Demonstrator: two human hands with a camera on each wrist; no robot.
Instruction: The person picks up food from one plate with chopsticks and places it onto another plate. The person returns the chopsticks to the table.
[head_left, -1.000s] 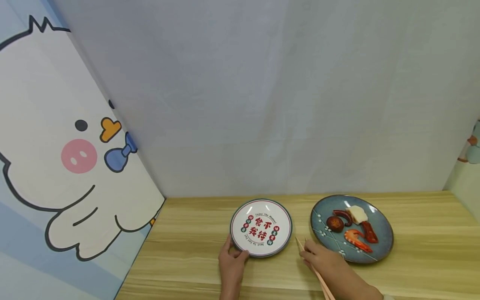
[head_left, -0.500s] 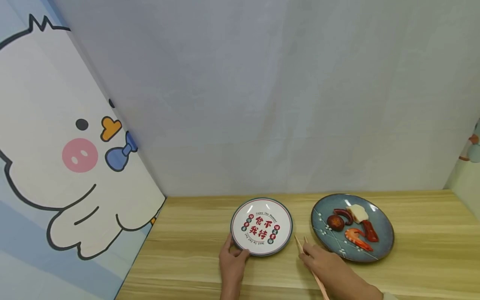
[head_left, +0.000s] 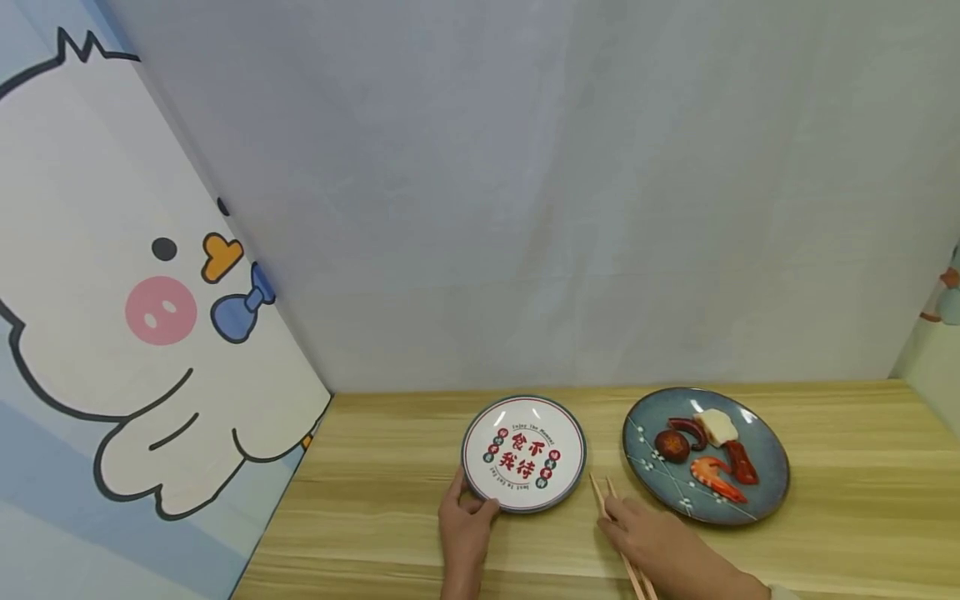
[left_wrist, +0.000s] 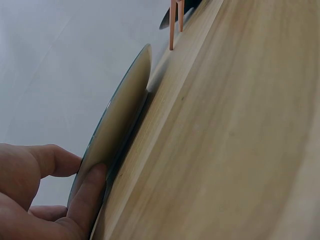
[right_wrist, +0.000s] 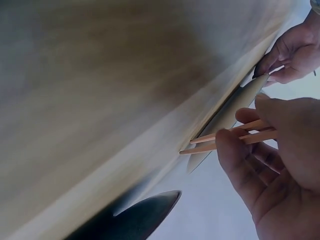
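A small white plate (head_left: 522, 454) with red characters and a dark green rim lies on the table. My left hand (head_left: 467, 537) grips its near-left edge, with the thumb and fingers at the rim (left_wrist: 95, 145) in the left wrist view. To the right, my right hand (head_left: 652, 533) holds a pair of pale chopsticks (right_wrist: 207, 146). Their tips are slightly apart and point down at the tabletop between the plates. Beside that hand lies a larger blue-grey plate (head_left: 656, 483). On it are a shrimp (head_left: 716, 479), a mushroom (head_left: 671, 446), a curved dark-red piece, a whitish piece and a reddish-brown strip.
The wooden table (head_left: 375, 492) ends at a grey-white cloth backdrop (head_left: 525, 208). A panel with a cartoon bird (head_left: 150, 333) borders the left side, and another printed panel (head_left: 945, 300) stands at far right.
The chopsticks shift slightly in my right hand, and both shafts show below it now. My left hand and both plates stay essentially where they were.
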